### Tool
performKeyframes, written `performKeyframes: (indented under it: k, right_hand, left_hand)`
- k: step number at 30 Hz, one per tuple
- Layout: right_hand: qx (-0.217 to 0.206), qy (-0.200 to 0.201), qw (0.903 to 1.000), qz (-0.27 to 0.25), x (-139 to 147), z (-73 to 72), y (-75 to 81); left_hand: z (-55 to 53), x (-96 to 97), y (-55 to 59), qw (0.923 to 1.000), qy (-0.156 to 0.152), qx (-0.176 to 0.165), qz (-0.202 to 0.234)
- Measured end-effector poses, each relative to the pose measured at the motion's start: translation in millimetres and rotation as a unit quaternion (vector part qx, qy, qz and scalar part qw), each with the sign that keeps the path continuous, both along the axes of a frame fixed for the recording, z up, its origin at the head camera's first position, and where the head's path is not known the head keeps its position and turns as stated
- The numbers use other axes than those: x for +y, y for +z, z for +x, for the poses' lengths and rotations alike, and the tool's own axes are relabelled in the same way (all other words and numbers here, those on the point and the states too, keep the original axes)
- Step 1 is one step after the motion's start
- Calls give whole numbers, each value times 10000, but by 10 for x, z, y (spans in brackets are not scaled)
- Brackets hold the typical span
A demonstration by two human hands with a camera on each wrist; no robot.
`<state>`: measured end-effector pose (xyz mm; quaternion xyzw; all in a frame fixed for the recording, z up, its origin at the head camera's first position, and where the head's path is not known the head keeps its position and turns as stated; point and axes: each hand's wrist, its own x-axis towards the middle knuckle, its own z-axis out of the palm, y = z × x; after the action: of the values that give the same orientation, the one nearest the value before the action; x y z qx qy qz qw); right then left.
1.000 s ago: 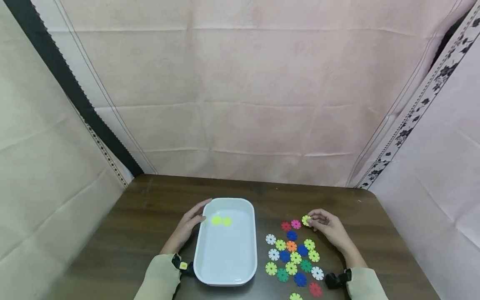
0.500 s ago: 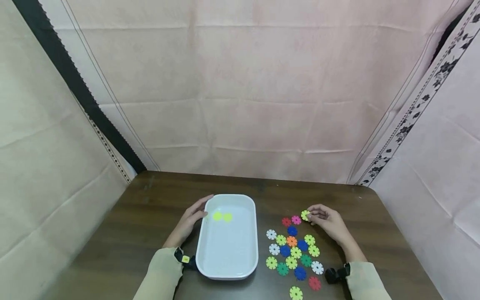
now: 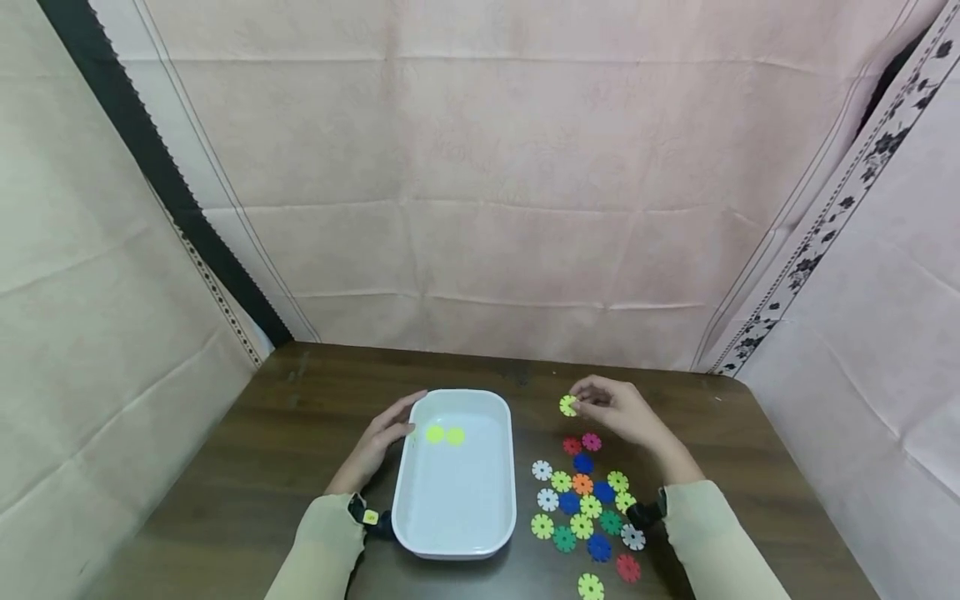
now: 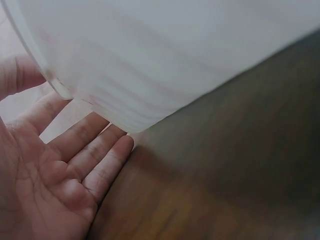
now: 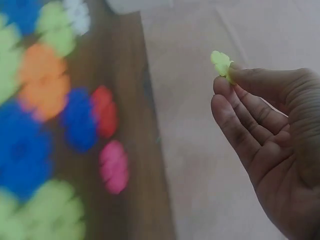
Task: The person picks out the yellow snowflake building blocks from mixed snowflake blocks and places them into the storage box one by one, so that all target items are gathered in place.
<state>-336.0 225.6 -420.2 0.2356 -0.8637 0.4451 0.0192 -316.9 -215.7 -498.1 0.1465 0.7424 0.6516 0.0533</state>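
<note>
Yellow flower (image 3: 567,406): above the worktop (image 3: 337,375), pinched by its edge, perhaps to leave its face uncovered.
Right grip (image 3: 611,408): thumb and fingertips clamped on this flower.
Tray (image 3: 453,500): carries two yellow discs (image 3: 435,434).
Left grip (image 3: 382,437): fingers extended, touching tray, probably to steady it.
Loose flowers (image 3: 582,484): beside tray, seemingly for easy reach.

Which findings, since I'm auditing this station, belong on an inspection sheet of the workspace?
Surface: brown wood-grain table.
Job's things: white tray holding two yellow-green pieces; loose flower-shaped pieces in several colours, to its right.
Clutter: nothing seen.
Left hand: touches the tray's left rim.
Right hand: pinches a separate yellow-green flower, clear of the loose pieces.
Cables: nothing seen.
Surroundings: pale cloth behind the table and on both sides.
</note>
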Motion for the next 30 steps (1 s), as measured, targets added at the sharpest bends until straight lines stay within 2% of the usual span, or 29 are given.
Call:
performKeyframes:
  k: [7,12,14,19,26,30]
  right_hand:
    - [45,546,9982,228,-410,-200,318]
    - [65,919,9955,205,-677,-301,452]
    - [27,1071,9938,278,-786,-299,497]
    - [-181,1438,9863,788,-1042,-328,436]
    - [124,2143,9585,1878,-1326,-361,283]
    - [152,2235,9513,2116,-1425,-380,239]
  left_hand:
    - [17,-21,-37,10000,-34,-46,-9]
    - [-12,-24,-36,10000,-50,22,42]
    - [-24,-24,-29,10000,-64,18,53]
    - [-27,-17,-11,9999,-137,-7,80]
    - [-11,-15,-6,9998,-149,-53,123]
    - [-21,-22,-2,9998,-164,-51,137]
